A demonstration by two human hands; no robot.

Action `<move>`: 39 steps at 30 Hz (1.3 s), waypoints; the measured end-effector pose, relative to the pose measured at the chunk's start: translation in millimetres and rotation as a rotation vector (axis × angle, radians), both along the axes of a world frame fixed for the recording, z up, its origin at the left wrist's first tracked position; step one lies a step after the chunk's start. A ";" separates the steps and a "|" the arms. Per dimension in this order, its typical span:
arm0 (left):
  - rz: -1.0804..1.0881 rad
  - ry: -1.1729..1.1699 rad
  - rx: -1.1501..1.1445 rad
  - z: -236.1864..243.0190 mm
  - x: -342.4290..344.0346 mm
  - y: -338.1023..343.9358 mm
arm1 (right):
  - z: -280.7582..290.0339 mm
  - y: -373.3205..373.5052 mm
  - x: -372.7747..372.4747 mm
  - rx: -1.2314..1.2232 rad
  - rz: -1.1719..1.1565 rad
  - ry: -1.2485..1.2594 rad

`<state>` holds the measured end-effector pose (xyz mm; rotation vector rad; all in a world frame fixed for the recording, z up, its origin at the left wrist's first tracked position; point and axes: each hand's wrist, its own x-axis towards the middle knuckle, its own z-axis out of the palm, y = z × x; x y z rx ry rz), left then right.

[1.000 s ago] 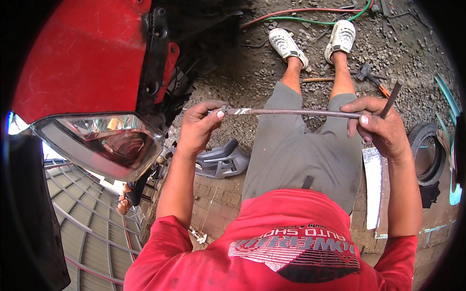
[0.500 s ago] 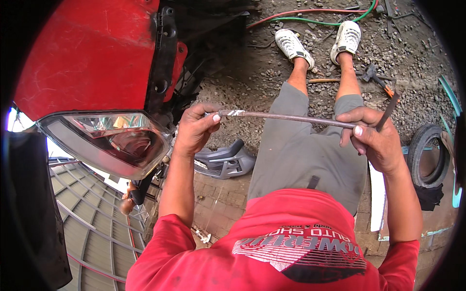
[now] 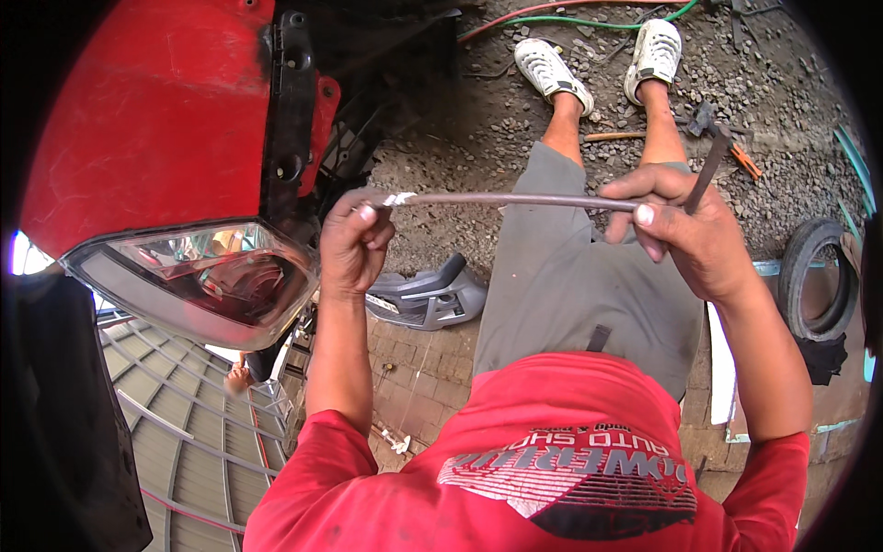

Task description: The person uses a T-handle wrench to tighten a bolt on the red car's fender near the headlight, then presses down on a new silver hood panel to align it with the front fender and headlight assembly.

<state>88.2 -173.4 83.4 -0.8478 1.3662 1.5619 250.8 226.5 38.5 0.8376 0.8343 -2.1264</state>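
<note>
With the dark rod (image 3: 515,199) already in hand across my shorts (image 3: 570,267), I pinch its white-marked end in my left hand (image 3: 354,241) and grip near its bent end with my right hand (image 3: 699,230), not yet touching the headlight (image 3: 198,276).

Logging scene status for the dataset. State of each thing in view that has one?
Metal rod: held roughly level, right end angled up
Left grip: closed on rod's left end
Right grip: closed on rod near its upturned end
Headlight: appears unlit
Red panel: scuffed
Grey bumper piece: lying on the ground
Tyre: no rim inside
Black cloth: crumpled
Hammer: lying down, partly hidden
</note>
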 end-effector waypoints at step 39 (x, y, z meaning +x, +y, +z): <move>0.475 0.086 0.339 -14.7 -5.2 28.0 | -5.0 -29.9 -74.8 -0.109 -0.019 -0.022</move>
